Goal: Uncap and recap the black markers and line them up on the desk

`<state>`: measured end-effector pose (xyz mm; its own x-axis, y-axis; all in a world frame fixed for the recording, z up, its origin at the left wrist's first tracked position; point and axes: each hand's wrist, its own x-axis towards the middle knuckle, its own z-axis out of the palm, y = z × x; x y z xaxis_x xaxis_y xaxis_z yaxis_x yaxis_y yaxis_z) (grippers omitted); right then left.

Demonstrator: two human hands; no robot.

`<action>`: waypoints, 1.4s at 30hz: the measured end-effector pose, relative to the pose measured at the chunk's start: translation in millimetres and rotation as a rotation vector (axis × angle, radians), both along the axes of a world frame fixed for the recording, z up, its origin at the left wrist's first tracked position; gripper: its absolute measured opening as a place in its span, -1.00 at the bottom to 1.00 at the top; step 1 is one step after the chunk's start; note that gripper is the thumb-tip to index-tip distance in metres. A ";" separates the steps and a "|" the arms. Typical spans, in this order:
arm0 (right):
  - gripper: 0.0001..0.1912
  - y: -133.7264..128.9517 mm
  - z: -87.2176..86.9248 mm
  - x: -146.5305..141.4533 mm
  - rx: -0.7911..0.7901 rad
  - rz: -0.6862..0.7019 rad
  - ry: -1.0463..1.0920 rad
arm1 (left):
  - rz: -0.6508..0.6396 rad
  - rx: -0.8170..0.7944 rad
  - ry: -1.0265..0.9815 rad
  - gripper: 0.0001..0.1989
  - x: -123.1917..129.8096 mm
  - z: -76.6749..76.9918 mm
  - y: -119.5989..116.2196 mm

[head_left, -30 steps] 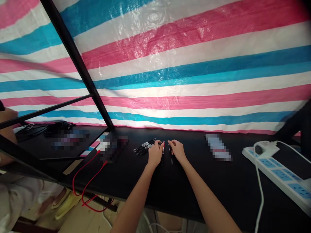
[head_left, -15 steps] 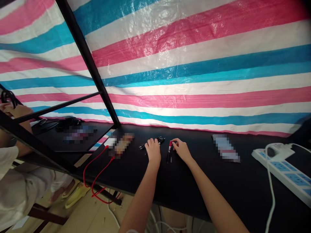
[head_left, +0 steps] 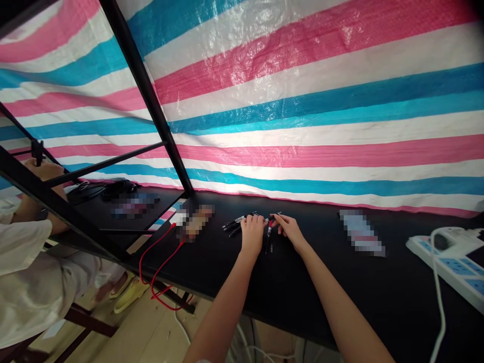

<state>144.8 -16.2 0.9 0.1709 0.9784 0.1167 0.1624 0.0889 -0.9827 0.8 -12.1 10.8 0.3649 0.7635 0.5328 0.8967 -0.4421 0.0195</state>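
My left hand (head_left: 252,234) is over the black table, its fingers closed and bent down, its thumb at the near end of a thin dark pen (head_left: 272,218). From the right, my right hand (head_left: 290,231) pinches that same pen between thumb and forefinger, so it spans the gap between both hands. Just below, a pen with a red cap (head_left: 269,227) lies beside another dark pen, pointing toward me. Several black and clear pens (head_left: 233,224) lie in a loose bunch to the left of my left hand, partly covered by it.
A blurred-out phone-like object (head_left: 362,233) lies to the right, near a white power strip (head_left: 449,267). On the left are another blurred item (head_left: 198,223) and red cables (head_left: 157,242). Beyond a black frame post (head_left: 151,96), a co-worker's hand (head_left: 45,170) holds something dark.
My left hand has shifted right, off part of the pen bunch, toward my right hand. A pen now lies between both hands' fingers. The camera view has turned slightly left.
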 end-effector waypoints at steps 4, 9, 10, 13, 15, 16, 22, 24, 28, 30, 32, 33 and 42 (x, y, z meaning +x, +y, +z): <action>-0.48 0.0 2.4 -0.1 0.018 -0.001 0.191 | -0.101 -0.004 -0.015 -0.79 2.0 1.3 -3.7; -0.48 -0.1 3.0 2.4 0.031 -0.013 0.274 | -0.112 0.014 -0.039 -0.79 0.3 3.6 -5.5; -0.50 -0.3 3.1 3.1 0.035 -0.018 0.268 | -0.113 0.021 -0.039 -0.78 0.0 4.2 -5.7; -0.53 -0.6 3.3 5.2 0.051 -0.069 0.269 | -0.113 0.032 -0.035 -0.77 -0.5 5.7 -6.2; -0.55 -0.4 2.7 7.9 0.072 -0.145 0.294 | -0.100 0.029 -0.039 -0.77 -1.2 6.6 -6.4; -0.55 0.0 2.2 10.1 0.088 -0.202 0.310 | -0.087 0.026 -0.044 -0.78 -1.6 6.9 -6.4; -0.58 2.3 -0.2 34.1 0.162 -0.527 0.517 | -0.068 0.025 -0.039 -0.80 -3.9 8.2 -6.0; -0.57 2.4 -0.5 41.3 0.184 -0.579 0.555 | -0.073 0.029 -0.053 -0.79 -4.7 9.2 -6.3; -0.56 1.8 -3.3 46.5 0.211 -0.609 0.464 | -0.037 0.015 -0.150 -0.77 -6.8 11.6 -6.9; -0.55 1.2 -5.6 45.0 0.162 -0.575 0.328 | -0.007 -0.005 -0.198 -0.76 -7.4 12.0 -6.8; -0.54 0.1 -7.5 41.9 0.086 -0.516 0.127 | 0.008 -0.028 -0.222 -0.77 -7.4 11.2 -6.3; -0.56 -0.7 -8.1 39.9 0.051 -0.480 0.012 | 0.011 -0.043 -0.225 -0.77 -7.3 10.2 -5.9; -0.65 -8.3 -6.5 20.6 -0.048 -0.346 -0.455 | -0.084 -0.323 -0.057 -0.71 -5.7 -3.0 -1.9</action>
<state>165.4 -24.5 -5.7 0.4255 0.8803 0.2101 0.5818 -0.0882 -0.8085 -4.9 -14.0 7.8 0.4106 0.8646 0.2897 0.8507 -0.4776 0.2197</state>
